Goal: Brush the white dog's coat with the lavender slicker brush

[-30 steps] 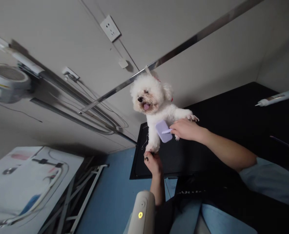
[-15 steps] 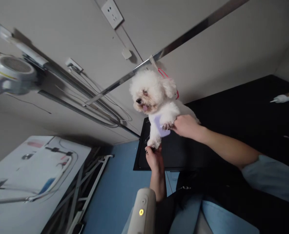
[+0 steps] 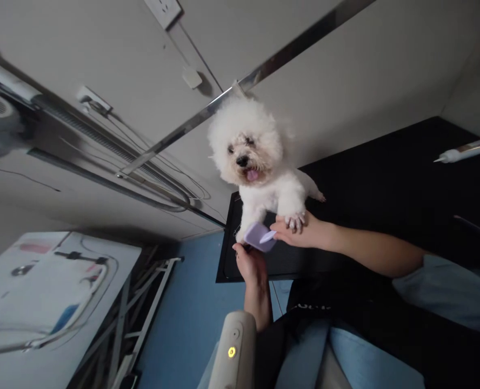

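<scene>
A small white fluffy dog (image 3: 253, 162) stands on a black table (image 3: 386, 183), facing me with its tongue out. My right hand (image 3: 300, 233) holds a lilac brush (image 3: 260, 236) against the lower part of the dog's foreleg, and the dog's other paw rests on top of that hand. My left hand (image 3: 251, 263) grips the brushed leg's paw from below.
A metal grooming arm (image 3: 288, 56) runs across behind the dog. A beige dryer nozzle (image 3: 234, 351) with a lit yellow button juts up near my lap. A white tube (image 3: 467, 150) lies at the table's far right. A white machine (image 3: 41, 292) stands at left over a blue floor.
The dog has turned its head toward me and shifted closer. The brush has slid down the foreleg toward the paw, and the dog's other paw now lies on my right hand.
</scene>
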{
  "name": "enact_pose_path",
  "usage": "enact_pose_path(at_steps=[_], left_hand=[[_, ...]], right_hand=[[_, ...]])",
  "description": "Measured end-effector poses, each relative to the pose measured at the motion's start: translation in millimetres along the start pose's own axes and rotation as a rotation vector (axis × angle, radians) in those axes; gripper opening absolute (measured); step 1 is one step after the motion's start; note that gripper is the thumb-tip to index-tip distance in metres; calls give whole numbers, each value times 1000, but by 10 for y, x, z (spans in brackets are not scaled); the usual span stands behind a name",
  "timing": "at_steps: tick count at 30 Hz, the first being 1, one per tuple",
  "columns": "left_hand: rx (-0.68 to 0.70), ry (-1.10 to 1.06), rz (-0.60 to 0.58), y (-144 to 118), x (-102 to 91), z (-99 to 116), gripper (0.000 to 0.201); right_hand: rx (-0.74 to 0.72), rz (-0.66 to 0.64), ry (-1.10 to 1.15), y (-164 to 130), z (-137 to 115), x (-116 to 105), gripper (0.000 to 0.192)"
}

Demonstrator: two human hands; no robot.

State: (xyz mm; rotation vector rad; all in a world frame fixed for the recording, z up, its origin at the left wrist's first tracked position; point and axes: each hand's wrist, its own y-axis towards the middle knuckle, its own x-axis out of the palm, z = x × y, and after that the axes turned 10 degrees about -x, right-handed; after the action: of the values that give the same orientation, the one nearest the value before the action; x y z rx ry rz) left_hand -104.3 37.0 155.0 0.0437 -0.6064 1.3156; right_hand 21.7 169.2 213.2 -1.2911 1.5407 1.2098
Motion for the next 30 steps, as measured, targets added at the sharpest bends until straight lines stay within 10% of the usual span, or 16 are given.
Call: enact_pose_path(at_steps=[12,24,30], left_hand=[[-66,-25,-97,148,-215,-51,48],[-128,1,-114,41,-157,-29,53],[79,167,-65,-26,-177,-153,47]], right_hand=[[239,59,-1,25,28,-152,36],[63,-21,130,43,25,-140,28],[171,46,192,-22,128,2,31]])
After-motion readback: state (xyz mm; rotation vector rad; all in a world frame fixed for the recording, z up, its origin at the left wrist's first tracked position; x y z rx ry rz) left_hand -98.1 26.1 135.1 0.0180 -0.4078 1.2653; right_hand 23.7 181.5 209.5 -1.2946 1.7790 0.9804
